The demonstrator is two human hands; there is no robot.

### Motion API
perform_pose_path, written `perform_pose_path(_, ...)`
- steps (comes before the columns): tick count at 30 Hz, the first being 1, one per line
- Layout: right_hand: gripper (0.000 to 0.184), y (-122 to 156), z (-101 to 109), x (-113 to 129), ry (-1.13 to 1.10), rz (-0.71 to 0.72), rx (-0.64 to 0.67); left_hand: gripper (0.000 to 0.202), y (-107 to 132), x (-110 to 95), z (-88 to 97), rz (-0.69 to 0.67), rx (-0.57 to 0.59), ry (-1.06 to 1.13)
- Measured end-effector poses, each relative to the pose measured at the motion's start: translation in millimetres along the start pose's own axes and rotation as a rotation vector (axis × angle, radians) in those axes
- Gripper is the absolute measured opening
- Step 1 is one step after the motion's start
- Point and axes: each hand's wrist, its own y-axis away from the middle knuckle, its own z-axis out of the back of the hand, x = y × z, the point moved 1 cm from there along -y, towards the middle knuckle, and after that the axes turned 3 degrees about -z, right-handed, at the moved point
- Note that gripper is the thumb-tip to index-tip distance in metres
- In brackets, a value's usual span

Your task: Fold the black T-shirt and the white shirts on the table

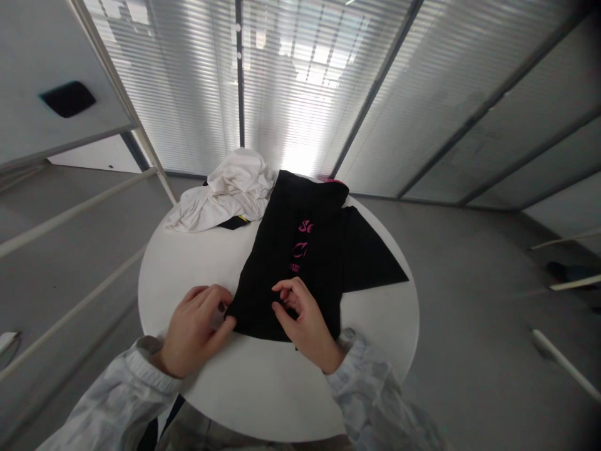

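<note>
A black T-shirt [263, 275] with pink lettering lies partly folded on the round white table [188, 275]. One sleeve spreads out flat to the right. My left hand [200, 326] is at the shirt's lower left corner, thumb tip at its edge, with a gap between thumb and forefinger. Above the lower part of the shirt, my right hand [305, 319] has its fingers bent and its thumb apart from the forefinger. Nothing shows between the fingers of either hand.
A crumpled white cloth [225, 188] lies at the table's back left, with a small black and yellow piece [235, 222] by its edge. Glass panels with blinds [291, 94] stand behind the table. A white board on a frame [42, 75] is to the left.
</note>
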Motion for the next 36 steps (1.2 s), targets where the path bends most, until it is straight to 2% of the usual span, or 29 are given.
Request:
perform_pose_path(4,0.021,1,-2,4,0.001,0.027,0.016,0.015,4,5,-0.8,0.054,-0.033,-0.137)
perform_pose_path(9,0.028,1,-8,6,0.094,0.040,0.121,0.026,2,4,-6.4,0.047,0.088,-0.205)
perform_pose_path(13,0.028,1,-8,5,0.097,0.042,0.131,0.017,-4,-1,-7.3,0.031,0.128,-0.139)
perform_pose_path(18,0.020,1,-6,6,0.064,0.042,0.096,0.016,-4,0,-4.6,0.019,0.112,-0.134)
perform_pose_path(21,0.017,1,-7,7,0.047,0.049,0.092,0.022,1,5,-3.1,0.025,0.056,-0.156)
perform_pose_path(24,0.022,1,-9,5,0.062,0.053,0.132,0.026,6,8,-3.2,0.055,0.035,-0.175)
perform_pose_path(29,0.027,3,-10,6,0.091,0.077,0.189,0.029,6,10,-1.8,0.113,0.070,-0.176)
perform_pose_path(36,0.020,2,5,20,0.102,0.111,0.193,0.018,6,22,11.8,-0.155,0.160,-0.211)
